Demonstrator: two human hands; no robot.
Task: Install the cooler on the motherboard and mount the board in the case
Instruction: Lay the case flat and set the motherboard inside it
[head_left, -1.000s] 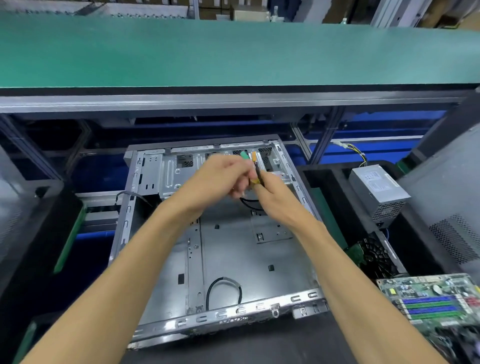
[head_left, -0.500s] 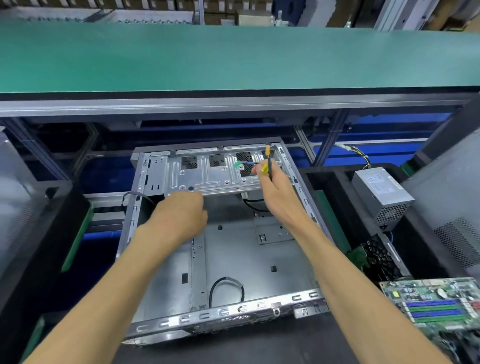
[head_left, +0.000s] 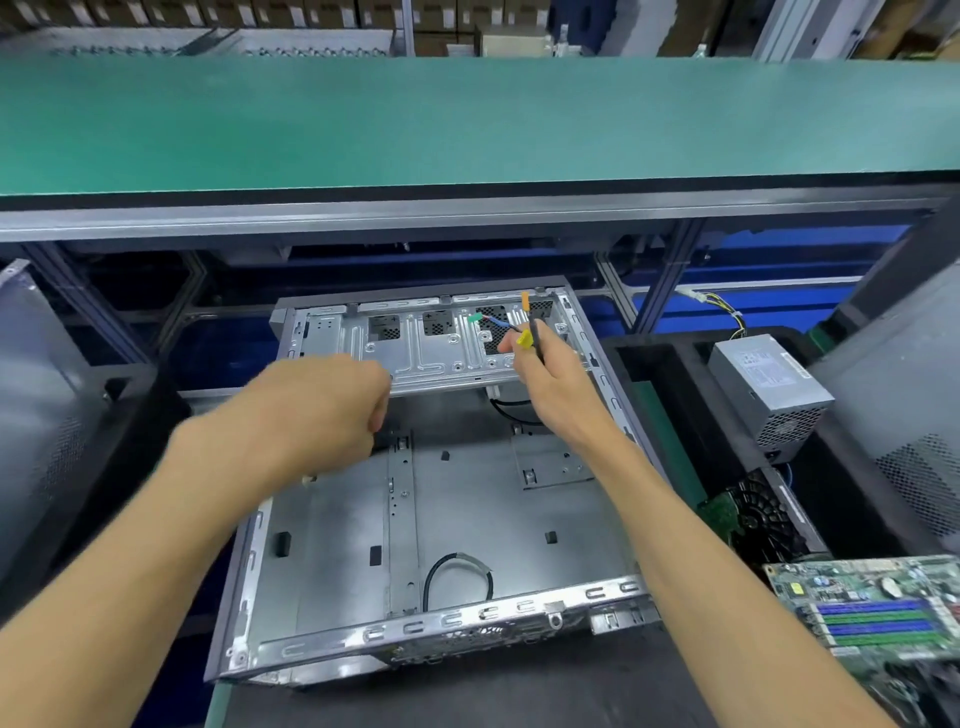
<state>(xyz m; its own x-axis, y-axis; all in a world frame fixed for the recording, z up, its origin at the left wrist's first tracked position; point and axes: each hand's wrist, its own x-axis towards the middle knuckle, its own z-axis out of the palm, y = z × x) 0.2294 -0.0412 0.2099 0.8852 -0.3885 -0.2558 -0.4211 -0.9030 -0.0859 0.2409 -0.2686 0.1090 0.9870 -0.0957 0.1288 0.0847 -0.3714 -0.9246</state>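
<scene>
Left hand (head_left: 317, 415) withdrawn, blurred, contents unclear

A computer assembly workshop. A long green-matted bench (head_left: 467, 119) runs across twelve o'clock, with stacked cartons (head_left: 311, 13) beyond. A loose power supply (head_left: 769, 389) sits at three o'clock.

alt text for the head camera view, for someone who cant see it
A person's right hand holds a bundle of cables with coloured connectors over an empty metal computer case, while the left hand hovers beside it. A motherboard and power supply wait at the right.
</scene>
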